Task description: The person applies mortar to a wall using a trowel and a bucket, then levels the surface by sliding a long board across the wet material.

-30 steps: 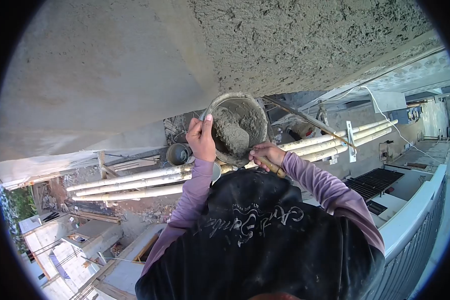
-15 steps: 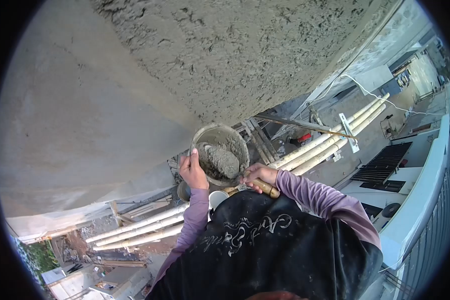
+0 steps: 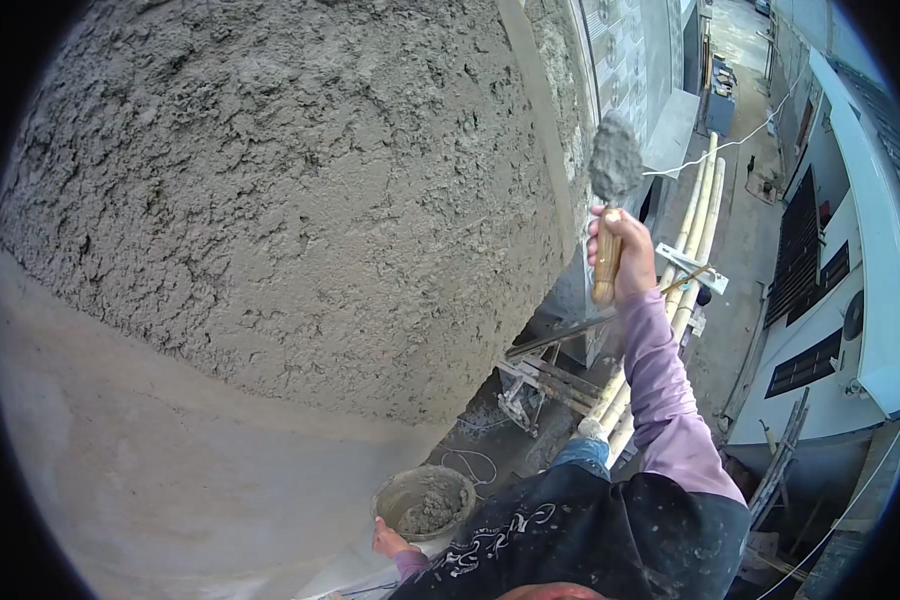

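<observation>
My right hand (image 3: 625, 250) is wrapped round the wooden handle (image 3: 606, 262) of a trowel, raised beside the right edge of the rough plastered wall (image 3: 300, 200). Grey wet mortar (image 3: 616, 158) is heaped on the trowel and covers its blade. Low down, my left hand (image 3: 390, 540) grips the rim of a round bucket (image 3: 381, 497) at its left side. More mortar (image 3: 435, 505) lies inside the bucket.
Long bamboo poles (image 3: 692, 240) run past my right arm, with a pale bracket (image 3: 692, 268) across them. A smoother wall surface (image 3: 170, 440) is at the lower left. Far below stands a white building (image 3: 820, 330) with dark window grilles.
My right hand has lifted the trowel with mortar out of the bucket, up and to the right. The bucket and my left hand now appear lower, and the view has turned toward the rough wall.
</observation>
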{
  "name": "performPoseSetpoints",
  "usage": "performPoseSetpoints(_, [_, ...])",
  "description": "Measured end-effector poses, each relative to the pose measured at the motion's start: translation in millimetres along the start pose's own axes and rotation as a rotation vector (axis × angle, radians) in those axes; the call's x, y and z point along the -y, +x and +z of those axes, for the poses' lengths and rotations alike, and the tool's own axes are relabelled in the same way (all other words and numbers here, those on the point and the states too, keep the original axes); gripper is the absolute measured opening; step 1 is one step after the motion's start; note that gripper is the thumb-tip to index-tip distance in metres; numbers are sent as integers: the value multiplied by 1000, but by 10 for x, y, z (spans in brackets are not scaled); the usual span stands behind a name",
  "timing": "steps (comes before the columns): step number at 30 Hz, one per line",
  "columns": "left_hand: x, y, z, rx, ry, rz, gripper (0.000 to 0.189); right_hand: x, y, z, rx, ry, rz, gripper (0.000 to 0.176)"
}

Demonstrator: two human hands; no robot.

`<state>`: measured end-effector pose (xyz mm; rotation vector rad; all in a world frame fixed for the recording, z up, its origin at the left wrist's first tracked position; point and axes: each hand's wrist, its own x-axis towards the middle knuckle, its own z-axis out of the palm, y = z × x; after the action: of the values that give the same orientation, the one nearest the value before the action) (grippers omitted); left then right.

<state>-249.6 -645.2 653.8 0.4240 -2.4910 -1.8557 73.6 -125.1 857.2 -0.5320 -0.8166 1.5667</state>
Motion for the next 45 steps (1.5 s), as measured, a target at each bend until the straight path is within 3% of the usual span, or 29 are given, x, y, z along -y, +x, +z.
performPoseSetpoints(5, [47,188,-355,-136,46,11,28,1122,581,28,-439,-217,-848,30])
performPoseSetpoints(8, [-198,4,-402,-160,73,65,25,1118,1031,58,-739,-201,-1238,32])
performPoseSetpoints(11, [-332,-51,-314,-164,77,95,23,384,1640,277,-974,-121,-1299,39])
performPoseSetpoints(12, [-345,-28,-277,-166,81,102,22,-27,1823,391,-1025,-223,-1242,40])
performPoseSetpoints(13, [-361,-3,-193,-152,95,118,22,-606,2057,536,-953,-232,-1031,40])
performPoseSetpoints(14, [-351,-3,-188,-139,125,125,21,-1295,2060,654,-725,-577,-755,37])
performPoseSetpoints(15, [-319,-44,-284,-125,163,127,20,-1856,1724,698,-220,-781,-329,34])
performPoseSetpoints(16, [-335,-76,-254,-132,17,105,19,-2508,929,651,76,-858,-454,34])
performPoseSetpoints(18, [-377,-159,-1,-137,-299,53,17,-2301,-1042,553,664,-723,-235,28])
performPoseSetpoints(19, [-368,-183,40,-118,-299,5,22,-2193,-2032,507,919,-652,-74,26])
performPoseSetpoints(20, [-267,-133,57,-109,-223,93,26,-2266,-2312,412,973,-424,607,24])
performPoseSetpoints(21, [-160,-37,191,-92,-161,184,30,-2406,-2368,250,1230,-771,253,35])
performPoseSetpoints(26, [-353,-231,554,109,67,509,43,-3455,-1957,-34,1998,-1497,92,41])
performPoseSetpoints(28, [-545,-306,599,188,90,607,47,-3018,-2031,633,1763,-1536,286,34])
performPoseSetpoints(31, [-752,-285,630,255,66,676,51,-3141,-2558,596,1663,-1632,-159,29])
performPoseSetpoints(34, [-847,-213,636,284,38,694,52,-2658,-2420,554,1878,-1504,-28,31])
performPoseSetpoints(35, [-826,-214,636,298,37,700,52,-2432,-2233,670,1790,-1374,551,26])
performPoseSetpoints(36, [-833,-245,616,313,41,703,52,-2205,-2047,785,1552,-1272,1051,22])
performPoseSetpoints(37, [-847,-305,603,348,36,693,51,-2391,-1964,579,1310,-1021,1305,19])
performPoseSetpoints(38, [-831,-347,607,345,25,694,51,-2530,-1939,475,1170,-1048,1274,20])
performPoseSetpoints(40, [-825,-395,684,341,-13,710,50,-3095,-2095,176,1088,-1165,1329,22])
performPoseSetpoints(43, [-733,-339,789,264,1,690,49,-3187,-2748,117,1681,-1371,161,26])
performPoseSetpoints(45, [-713,-272,767,255,23,704,49,-2692,-2648,311,1740,-1349,164,28])
